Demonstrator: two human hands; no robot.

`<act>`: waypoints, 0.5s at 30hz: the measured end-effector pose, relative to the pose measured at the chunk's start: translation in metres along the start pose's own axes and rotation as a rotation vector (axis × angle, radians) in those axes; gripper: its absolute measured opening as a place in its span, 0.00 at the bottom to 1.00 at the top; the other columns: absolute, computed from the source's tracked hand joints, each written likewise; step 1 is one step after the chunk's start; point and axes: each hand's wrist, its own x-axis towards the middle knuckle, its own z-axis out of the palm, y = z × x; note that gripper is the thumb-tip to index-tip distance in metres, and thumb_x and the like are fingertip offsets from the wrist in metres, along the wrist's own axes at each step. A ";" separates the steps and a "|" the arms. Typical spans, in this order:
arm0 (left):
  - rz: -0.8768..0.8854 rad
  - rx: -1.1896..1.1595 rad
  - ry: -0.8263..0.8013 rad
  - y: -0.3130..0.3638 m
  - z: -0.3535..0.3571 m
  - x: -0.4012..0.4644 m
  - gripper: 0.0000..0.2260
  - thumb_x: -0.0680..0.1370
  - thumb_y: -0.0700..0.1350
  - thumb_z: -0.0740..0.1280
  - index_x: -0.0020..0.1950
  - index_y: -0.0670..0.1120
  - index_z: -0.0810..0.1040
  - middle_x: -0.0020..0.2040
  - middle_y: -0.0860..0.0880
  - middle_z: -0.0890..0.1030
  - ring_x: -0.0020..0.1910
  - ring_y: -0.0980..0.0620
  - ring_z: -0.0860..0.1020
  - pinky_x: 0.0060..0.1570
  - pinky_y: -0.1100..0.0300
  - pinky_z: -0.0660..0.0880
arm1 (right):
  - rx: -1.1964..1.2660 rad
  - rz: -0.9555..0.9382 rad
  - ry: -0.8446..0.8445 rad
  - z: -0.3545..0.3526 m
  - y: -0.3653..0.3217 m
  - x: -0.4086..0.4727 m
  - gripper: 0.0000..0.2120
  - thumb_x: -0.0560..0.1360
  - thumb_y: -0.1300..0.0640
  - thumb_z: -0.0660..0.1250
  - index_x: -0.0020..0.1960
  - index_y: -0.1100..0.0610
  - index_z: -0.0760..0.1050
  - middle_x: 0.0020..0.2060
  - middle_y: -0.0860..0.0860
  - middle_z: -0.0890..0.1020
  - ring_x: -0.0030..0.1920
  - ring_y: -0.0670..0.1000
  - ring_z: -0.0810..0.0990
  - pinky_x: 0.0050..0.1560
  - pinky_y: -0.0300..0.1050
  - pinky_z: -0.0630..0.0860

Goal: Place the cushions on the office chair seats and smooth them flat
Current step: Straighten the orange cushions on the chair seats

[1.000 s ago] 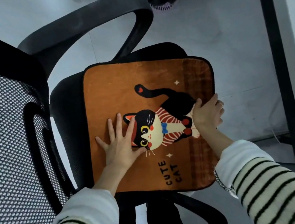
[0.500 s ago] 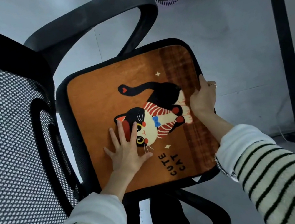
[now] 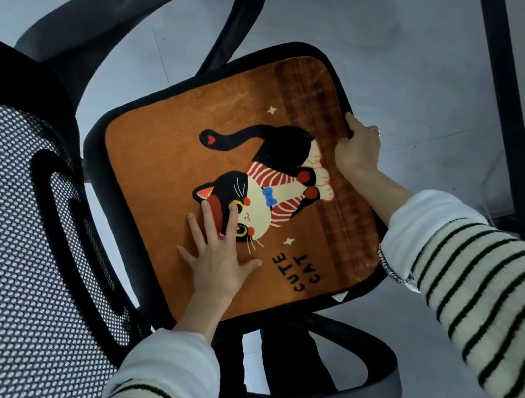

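The left hand (image 3: 220, 258) is pressed flat, fingers spread, on the orange cushion (image 3: 176, 150), partly covering the printed cat's face. The right hand (image 3: 357, 148) is closed on the cushion's right edge, fingertips hidden underneath. The cushion lies on the chair seat (image 3: 101, 177), concealing most of it. The mesh backrest (image 3: 1, 242) is cut off at left.

- A cushion (image 3: 216, 178) is lying on the office chair seat (image 3: 103, 190) at the centre of the frame, the seat's rim showing around its edges.
- The chair's mesh backrest (image 3: 7, 241) is filling the left side, one armrest (image 3: 132, 12) arching across the top, another (image 3: 362, 366) curving along the bottom.
- The left hand (image 3: 219, 258) is resting flat on the cushion's lower middle.
- The right hand (image 3: 357, 148) is curling over the cushion's right edge.
- The floor (image 3: 403, 53) is lying beneath, at upper right.
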 end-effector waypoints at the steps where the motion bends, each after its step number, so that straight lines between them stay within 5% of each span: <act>1: 0.003 -0.009 -0.005 0.000 0.001 -0.002 0.50 0.68 0.63 0.69 0.74 0.59 0.34 0.74 0.47 0.28 0.73 0.39 0.32 0.66 0.28 0.50 | 0.002 0.003 0.001 0.000 0.000 0.000 0.25 0.79 0.66 0.51 0.75 0.56 0.58 0.65 0.60 0.66 0.59 0.56 0.74 0.54 0.33 0.64; 15: -0.005 0.023 0.006 0.004 0.003 -0.004 0.50 0.68 0.65 0.68 0.73 0.59 0.33 0.74 0.46 0.28 0.74 0.38 0.33 0.66 0.30 0.52 | -0.077 -0.068 0.034 0.006 -0.003 0.009 0.26 0.78 0.68 0.52 0.75 0.57 0.58 0.64 0.61 0.66 0.59 0.58 0.73 0.56 0.35 0.65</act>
